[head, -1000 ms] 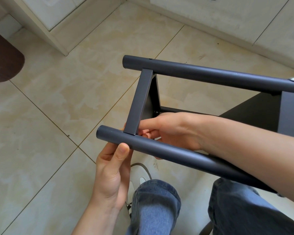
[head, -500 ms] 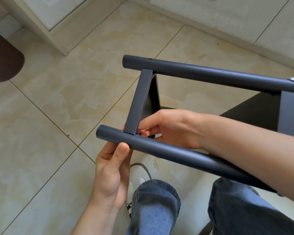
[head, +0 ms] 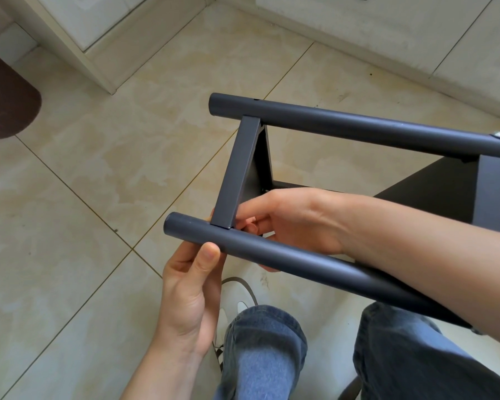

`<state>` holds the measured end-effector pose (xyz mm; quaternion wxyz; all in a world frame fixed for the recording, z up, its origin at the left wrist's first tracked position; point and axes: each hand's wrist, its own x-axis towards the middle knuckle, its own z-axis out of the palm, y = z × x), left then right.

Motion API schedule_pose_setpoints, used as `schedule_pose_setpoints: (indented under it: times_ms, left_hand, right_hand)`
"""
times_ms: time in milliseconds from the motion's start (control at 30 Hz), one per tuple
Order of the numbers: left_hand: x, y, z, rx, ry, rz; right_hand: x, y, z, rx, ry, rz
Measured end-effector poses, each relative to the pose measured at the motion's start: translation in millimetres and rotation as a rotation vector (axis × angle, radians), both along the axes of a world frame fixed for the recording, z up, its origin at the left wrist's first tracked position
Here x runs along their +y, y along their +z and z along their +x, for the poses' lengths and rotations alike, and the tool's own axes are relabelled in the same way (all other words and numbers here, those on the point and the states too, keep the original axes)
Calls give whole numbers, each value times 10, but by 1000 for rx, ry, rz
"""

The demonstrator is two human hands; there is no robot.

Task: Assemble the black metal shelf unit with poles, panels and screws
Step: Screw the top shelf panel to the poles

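The black shelf unit lies on its side above my knees. Its near pole (head: pixel 286 255) and far pole (head: pixel 358 125) run left to right. A black panel (head: pixel 237 171) bridges them near their left ends; a second panel (head: pixel 489 192) sits at the right. My left hand (head: pixel 191 287) grips the near pole's left end from below, thumb on its front. My right hand (head: pixel 289 217) reaches between the poles, fingers curled at the corner where the left panel meets the near pole. What those fingers pinch is hidden. A silver screw head (head: pixel 499 135) shows on the far pole.
Beige tiled floor (head: pixel 84 226) lies all around. A white cabinet base (head: pixel 104 62) stands at the upper left, a white wall plinth (head: pixel 387 53) along the top. A dark brown rounded object (head: pixel 6 102) sits at the left edge. My jeans-clad legs (head: pixel 263 353) and a shoe are below.
My right hand's fingers have shifted slightly at the panel corner. The left hand and the frame have stayed in place.
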<state>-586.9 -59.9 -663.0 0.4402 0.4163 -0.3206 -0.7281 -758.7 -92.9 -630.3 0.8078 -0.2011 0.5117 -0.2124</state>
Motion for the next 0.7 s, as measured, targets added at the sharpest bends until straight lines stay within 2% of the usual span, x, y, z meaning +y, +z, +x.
schedule_pose_setpoints:
  times_ms: [333, 533, 700]
  left_hand:
    - [-6, -14, -3, 18, -14, 5]
    - [-2, -1, -6, 12, 9, 4]
    - [2, 20, -13, 16, -26, -25]
  right_hand:
    - [-7, 17, -22, -77, -36, -11]
    - [1, 7, -17, -16, -14, -7]
    - [3, 9, -5, -56, -7, -19]
